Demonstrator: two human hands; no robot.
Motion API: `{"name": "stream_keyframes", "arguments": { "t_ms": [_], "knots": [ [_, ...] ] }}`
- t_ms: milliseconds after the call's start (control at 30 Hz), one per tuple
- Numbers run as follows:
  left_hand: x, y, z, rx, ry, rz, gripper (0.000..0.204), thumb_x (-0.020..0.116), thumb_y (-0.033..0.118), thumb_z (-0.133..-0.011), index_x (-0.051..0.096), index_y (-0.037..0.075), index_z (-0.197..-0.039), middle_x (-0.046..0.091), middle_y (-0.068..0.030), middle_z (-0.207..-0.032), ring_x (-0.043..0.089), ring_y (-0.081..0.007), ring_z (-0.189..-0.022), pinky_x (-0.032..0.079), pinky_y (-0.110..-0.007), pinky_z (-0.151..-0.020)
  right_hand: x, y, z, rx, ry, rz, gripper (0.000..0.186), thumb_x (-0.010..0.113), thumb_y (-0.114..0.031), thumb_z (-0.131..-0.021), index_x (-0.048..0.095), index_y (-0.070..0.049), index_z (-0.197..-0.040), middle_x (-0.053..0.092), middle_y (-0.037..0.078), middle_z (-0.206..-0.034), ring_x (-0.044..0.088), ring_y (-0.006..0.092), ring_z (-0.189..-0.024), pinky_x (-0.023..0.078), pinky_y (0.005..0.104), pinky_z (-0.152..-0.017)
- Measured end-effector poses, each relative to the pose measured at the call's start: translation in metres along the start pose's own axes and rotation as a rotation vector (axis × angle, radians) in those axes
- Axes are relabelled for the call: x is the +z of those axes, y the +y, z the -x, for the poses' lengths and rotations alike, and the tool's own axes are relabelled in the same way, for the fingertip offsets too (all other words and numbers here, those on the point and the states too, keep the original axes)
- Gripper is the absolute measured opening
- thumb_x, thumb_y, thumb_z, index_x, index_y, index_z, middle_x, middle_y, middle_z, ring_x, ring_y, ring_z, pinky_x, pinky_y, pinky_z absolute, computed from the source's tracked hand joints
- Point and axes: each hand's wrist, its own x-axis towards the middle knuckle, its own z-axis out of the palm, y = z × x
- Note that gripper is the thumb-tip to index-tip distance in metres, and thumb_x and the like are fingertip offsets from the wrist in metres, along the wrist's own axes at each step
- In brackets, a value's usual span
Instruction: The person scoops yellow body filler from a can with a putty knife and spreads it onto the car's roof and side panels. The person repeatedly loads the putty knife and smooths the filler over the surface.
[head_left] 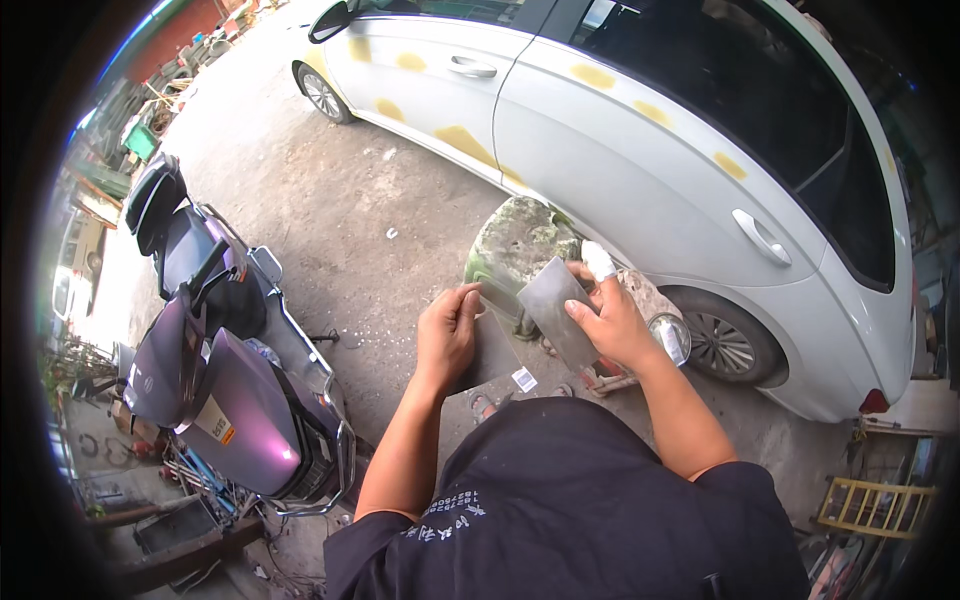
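Note:
My left hand [448,335] pinches the edge of a thin dark sheet [495,350], which looks partly see-through and has a small white label at its lower corner. In my right hand [615,320] is a flat grey rectangular plate [556,312], gripped by the thumb on top and fingers behind. White wrapping [599,261] covers one of that hand's fingers. The plate and the sheet are held close together in front of my body. Just beyond them stands a round, stained drum-like stand [518,245], crusted with pale green and grey.
A white car [620,160] with yellowish patches stands ahead and to the right. Near its rear wheel [722,340] sits a round metal can [671,337]. A purple scooter [240,410] is parked on my left. At the right lies a yellow ladder-like frame [875,507].

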Motion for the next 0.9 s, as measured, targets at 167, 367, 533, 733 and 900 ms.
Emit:
{"name": "stream_keyframes", "arguments": {
  "t_ms": [167, 367, 533, 733, 900],
  "knots": [
    [0.004, 0.006, -0.002, 0.163, 0.033, -0.207, 0.012, 0.063, 0.01, -0.09, 0.069, 0.002, -0.097, 0.065, -0.013, -0.078, 0.064, -0.0298, -0.069, 0.05, -0.038, -0.062, 0.004, -0.002, -0.006, -0.094, -0.045, 0.081, 0.045, 0.057, -0.005, -0.091, 0.041, 0.005, -0.132, 0.061, 0.013, -0.127, 0.065, 0.0194, -0.095, 0.05, 0.0332, -0.085],
    [0.016, 0.0, -0.006, 0.364, 0.084, -0.435, 0.011, 0.063, 0.01, -0.088, 0.066, 0.007, -0.099, 0.066, -0.0108, -0.079, 0.065, -0.0312, -0.064, 0.052, -0.041, -0.055, 0.035, -0.012, -0.013, -0.021, -0.077, 0.032, 0.031, 0.065, -0.026, -0.09, 0.057, 0.003, -0.101, 0.07, 0.018, -0.096, 0.066, 0.037, -0.095, 0.05, 0.041, -0.085],
    [0.023, -0.006, -0.006, 0.403, 0.077, -0.444, 0.016, 0.062, 0.009, -0.087, 0.063, 0.007, -0.103, 0.066, -0.011, -0.08, 0.066, -0.0308, -0.066, 0.053, -0.039, -0.055, 0.05, -0.018, -0.02, -0.129, -0.091, 0.065, 0.028, 0.066, -0.023, -0.089, 0.058, 0.002, -0.096, 0.069, 0.019, -0.091, 0.066, 0.0371, -0.088, 0.05, 0.0437, -0.077],
    [0.023, -0.018, -0.005, 0.409, 0.073, -0.445, 0.018, 0.061, 0.008, -0.087, 0.063, 0.008, -0.105, 0.066, -0.0105, -0.081, 0.066, -0.03, -0.066, 0.053, -0.039, -0.056, 0.063, -0.017, -0.012, -0.036, 0.044, -0.081, 0.022, 0.067, -0.019, -0.088, 0.058, 0.001, -0.095, 0.068, 0.018, -0.084, 0.066, 0.0369, -0.077, 0.05, 0.0425, -0.069],
    [0.025, -0.021, -0.007, 0.386, 0.122, -0.461, 0.013, 0.062, 0.01, -0.088, 0.065, 0.008, -0.101, 0.068, -0.0116, -0.082, 0.067, -0.0307, -0.068, 0.054, -0.039, -0.057, 0.075, -0.013, -0.005, -0.089, 0.167, 0.026, 0.021, 0.066, -0.02, -0.089, 0.058, 0.0, -0.09, 0.067, 0.019, -0.082, 0.066, 0.0374, -0.076, 0.05, 0.0436, -0.068]
  ]
}}
